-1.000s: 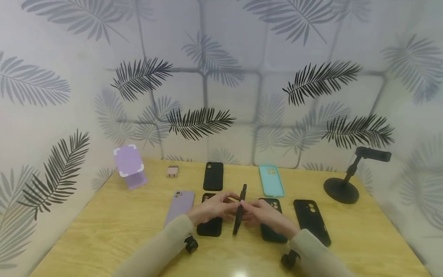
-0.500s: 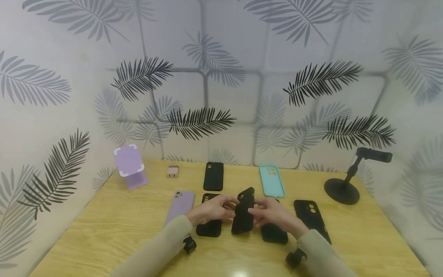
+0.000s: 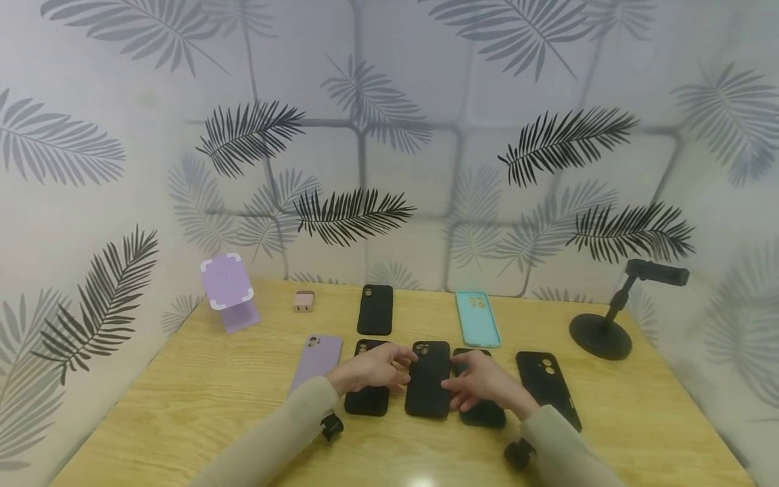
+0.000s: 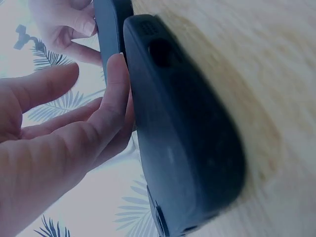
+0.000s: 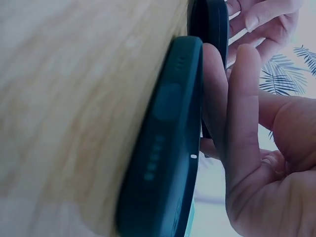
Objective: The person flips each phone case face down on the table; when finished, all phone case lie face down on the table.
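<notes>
In the head view a black phone case (image 3: 429, 385) lies flat on the wooden table between both hands, its camera cutout at the far left corner. My left hand (image 3: 374, 368) is at its left edge, reaching over another black phone case (image 3: 368, 404). On the other side my right hand (image 3: 483, 382) has its fingertips at the middle case's right edge, above a dark green-black phone case (image 3: 483, 414). Fingers of both hands look loose and spread, curled around nothing. In the left wrist view the nearer black case (image 4: 173, 123) partly hides the middle one (image 4: 109, 34).
A black phone case (image 3: 375, 311) and a turquoise one (image 3: 479, 318) lie farther back. A lilac case (image 3: 318, 362) is at left, another black case (image 3: 548, 389) at right. Behind stand a pink charger plug (image 3: 303, 302), a lilac stand (image 3: 227, 283) and a black stand (image 3: 601, 335).
The middle black case was held upright on edge, then turned its broad face toward me and came down flat on the table. The hands have loosened, the right one shifting slightly right.
</notes>
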Demonstrator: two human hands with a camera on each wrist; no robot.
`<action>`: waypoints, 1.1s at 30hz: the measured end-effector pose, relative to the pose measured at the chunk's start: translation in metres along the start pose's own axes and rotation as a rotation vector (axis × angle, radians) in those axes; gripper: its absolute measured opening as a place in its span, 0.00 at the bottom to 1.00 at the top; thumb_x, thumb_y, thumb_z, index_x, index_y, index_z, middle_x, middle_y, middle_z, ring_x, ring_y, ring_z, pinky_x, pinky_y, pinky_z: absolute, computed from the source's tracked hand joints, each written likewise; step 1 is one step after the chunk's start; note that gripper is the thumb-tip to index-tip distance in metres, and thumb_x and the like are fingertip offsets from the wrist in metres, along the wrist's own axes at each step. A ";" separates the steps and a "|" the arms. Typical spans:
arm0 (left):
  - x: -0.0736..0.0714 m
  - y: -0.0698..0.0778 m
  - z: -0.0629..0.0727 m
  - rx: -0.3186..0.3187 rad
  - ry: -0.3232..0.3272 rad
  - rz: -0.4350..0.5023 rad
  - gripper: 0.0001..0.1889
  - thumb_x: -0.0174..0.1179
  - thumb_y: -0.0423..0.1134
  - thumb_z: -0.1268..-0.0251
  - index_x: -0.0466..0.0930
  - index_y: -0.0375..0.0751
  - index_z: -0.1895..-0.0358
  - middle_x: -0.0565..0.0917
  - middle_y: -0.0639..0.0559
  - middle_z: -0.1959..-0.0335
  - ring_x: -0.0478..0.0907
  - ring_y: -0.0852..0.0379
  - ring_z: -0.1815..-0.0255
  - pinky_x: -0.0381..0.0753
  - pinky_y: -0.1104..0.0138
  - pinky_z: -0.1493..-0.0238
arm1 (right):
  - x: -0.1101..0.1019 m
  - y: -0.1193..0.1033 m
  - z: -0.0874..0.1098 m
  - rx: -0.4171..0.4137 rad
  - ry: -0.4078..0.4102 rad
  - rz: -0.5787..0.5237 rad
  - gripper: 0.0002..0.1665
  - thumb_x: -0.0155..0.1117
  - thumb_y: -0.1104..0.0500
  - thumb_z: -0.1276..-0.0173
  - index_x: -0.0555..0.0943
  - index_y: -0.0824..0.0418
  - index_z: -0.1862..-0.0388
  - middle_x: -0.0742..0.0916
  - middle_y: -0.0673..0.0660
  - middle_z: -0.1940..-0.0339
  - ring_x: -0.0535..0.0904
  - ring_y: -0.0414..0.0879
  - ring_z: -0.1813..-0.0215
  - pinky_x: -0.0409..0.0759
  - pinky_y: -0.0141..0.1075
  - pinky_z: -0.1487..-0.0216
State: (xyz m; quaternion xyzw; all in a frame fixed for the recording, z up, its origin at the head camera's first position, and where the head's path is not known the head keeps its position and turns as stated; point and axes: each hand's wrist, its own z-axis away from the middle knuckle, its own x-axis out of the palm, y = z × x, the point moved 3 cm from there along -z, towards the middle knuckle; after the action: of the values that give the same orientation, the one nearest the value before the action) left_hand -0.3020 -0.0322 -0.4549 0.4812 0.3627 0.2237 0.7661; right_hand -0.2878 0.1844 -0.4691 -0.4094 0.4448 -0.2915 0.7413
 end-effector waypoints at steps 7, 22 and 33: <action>-0.003 -0.001 0.001 -0.016 0.017 0.009 0.24 0.57 0.23 0.35 0.69 0.26 0.35 0.73 0.32 0.37 0.85 0.47 0.56 0.86 0.59 0.55 | 0.001 -0.005 0.000 0.006 0.023 0.032 0.37 0.67 0.63 0.33 0.64 0.81 0.33 0.88 0.61 0.75 0.86 0.49 0.77 0.85 0.38 0.78; -0.009 -0.003 -0.001 -0.009 0.003 0.038 0.22 0.53 0.23 0.32 0.68 0.23 0.36 0.75 0.31 0.40 0.85 0.50 0.62 0.86 0.60 0.57 | -0.001 -0.005 0.000 -0.034 0.049 0.090 0.24 0.66 0.66 0.34 0.76 0.78 0.42 0.88 0.59 0.76 0.84 0.45 0.80 0.82 0.35 0.81; -0.013 0.003 -0.008 0.088 0.046 0.054 0.17 0.55 0.29 0.30 0.75 0.32 0.40 0.80 0.36 0.47 0.84 0.47 0.55 0.85 0.56 0.57 | -0.020 0.003 0.001 -0.108 0.082 0.045 0.24 0.66 0.61 0.33 0.78 0.71 0.41 0.90 0.60 0.68 0.85 0.44 0.74 0.81 0.35 0.78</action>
State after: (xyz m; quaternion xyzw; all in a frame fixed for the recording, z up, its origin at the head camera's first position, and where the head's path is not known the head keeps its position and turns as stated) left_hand -0.3163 -0.0358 -0.4500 0.5187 0.3767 0.2390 0.7293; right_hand -0.2952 0.2020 -0.4627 -0.4263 0.4989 -0.2670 0.7058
